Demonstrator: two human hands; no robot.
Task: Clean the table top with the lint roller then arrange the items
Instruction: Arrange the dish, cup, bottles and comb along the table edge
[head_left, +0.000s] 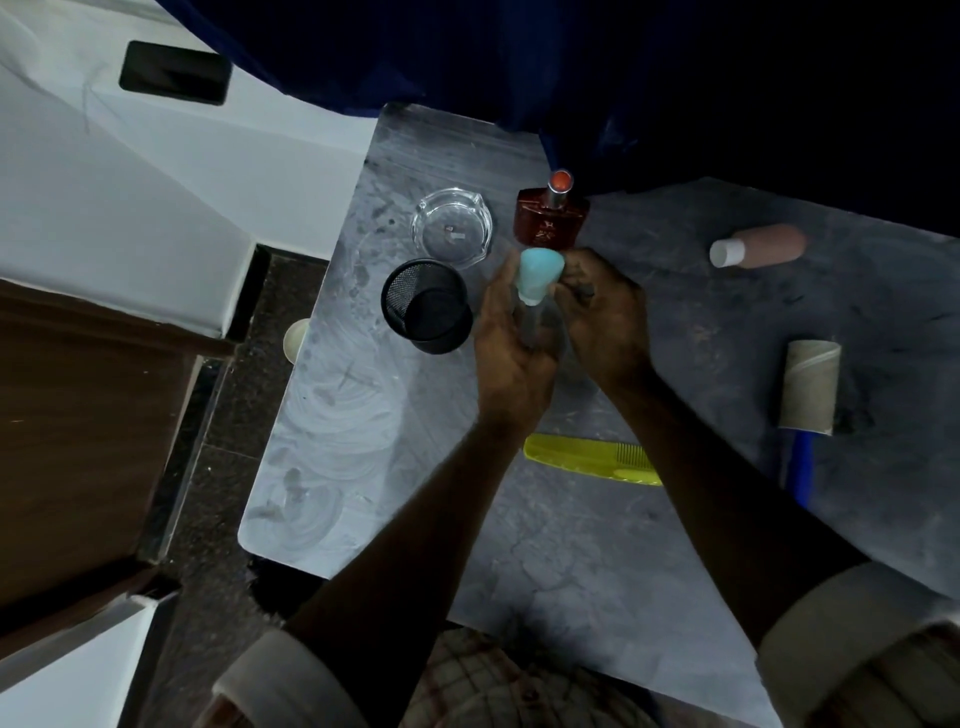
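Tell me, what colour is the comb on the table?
Yellow comb, seen in the head view.

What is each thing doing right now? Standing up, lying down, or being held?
Blue-capped bottle: held by both hands.
Left hand: gripping the bottle.
Right hand: touching the bottle.
Mesh cup: upright, empty.
Ashtray: upright.
Perfume: upright, capped.
White-capped bottle: lying down, capped.
Lint roller: lying down.
Comb: lying flat.

A bedroom, likely a hotel room: white-sheeted bed (104, 171), ashtray (451, 226) and perfume bottle (550, 218) on a side table (571, 545).
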